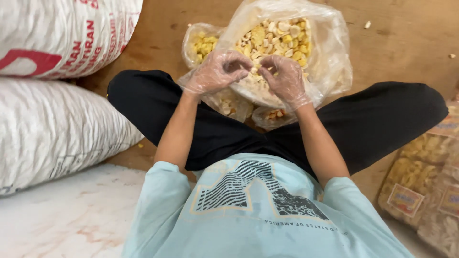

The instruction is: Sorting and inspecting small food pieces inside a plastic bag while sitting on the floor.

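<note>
The person sits cross-legged on a brown floor (401, 33), both hands in thin clear plastic gloves, raised over a large clear bag (330, 52) of yellow and pale snack chunks (282, 36) that stands between the knees. The left hand (215, 71) is curled, fingertips pinched together; the right hand (284, 76) is curled the same way, thumb meeting fingers. Between the two sets of fingertips sits a small pale piece (255, 70), though which hand truly grips it I cannot tell.

The chunks look light, dry and brittle, likely to crumble under a hard squeeze, so a soft fingertip pinch suits them. The bag film is soft and slippery; its rolled rim is the sound place to take hold.

Room is tight. A smaller bag (201, 43) of yellow chunks lies at the big bag's far left side, and two small filled bags (275, 115) rest near the shins. White woven sacks (52, 119) crowd the floor's left edge, packed snack packets (420, 177) the right edge; open floor lies toward the far right corner
</note>
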